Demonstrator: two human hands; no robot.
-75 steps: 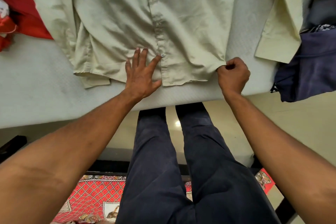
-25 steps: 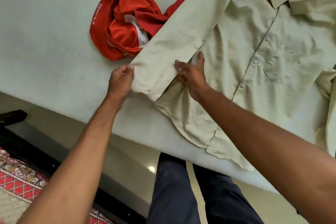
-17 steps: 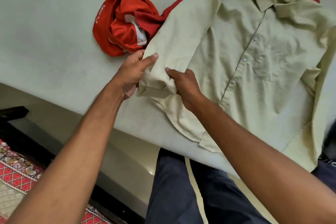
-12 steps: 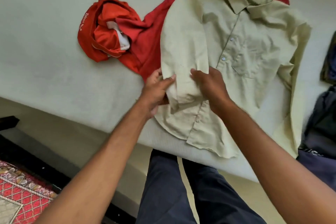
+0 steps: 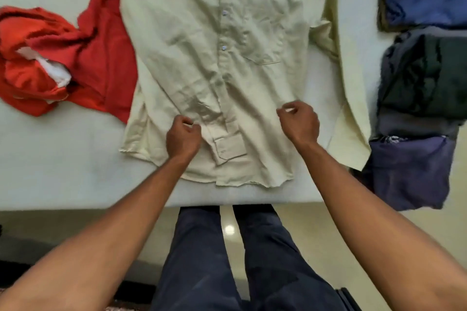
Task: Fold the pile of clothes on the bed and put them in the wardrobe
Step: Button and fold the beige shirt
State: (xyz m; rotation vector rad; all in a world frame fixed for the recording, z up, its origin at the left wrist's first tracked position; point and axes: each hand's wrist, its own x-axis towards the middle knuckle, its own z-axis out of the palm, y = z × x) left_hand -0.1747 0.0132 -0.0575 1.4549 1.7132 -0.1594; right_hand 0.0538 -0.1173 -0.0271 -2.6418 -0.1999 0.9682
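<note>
Shirt (image 5: 202, 58): left hand (image 5: 183, 137), right hand (image 5: 299, 122) seemingly pinching.

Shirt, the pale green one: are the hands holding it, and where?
Seemingly yes: the left hand pinches the shirt's lower front beside the folded-in cuff, the right hand pinches cloth below the pocket.

No legible text anywhere.

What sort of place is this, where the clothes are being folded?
Most likely a bedroom in a home. A bed with a pale sheet holds a spread beige shirt, a crumpled red garment and folded dark clothes set to one side.
</note>
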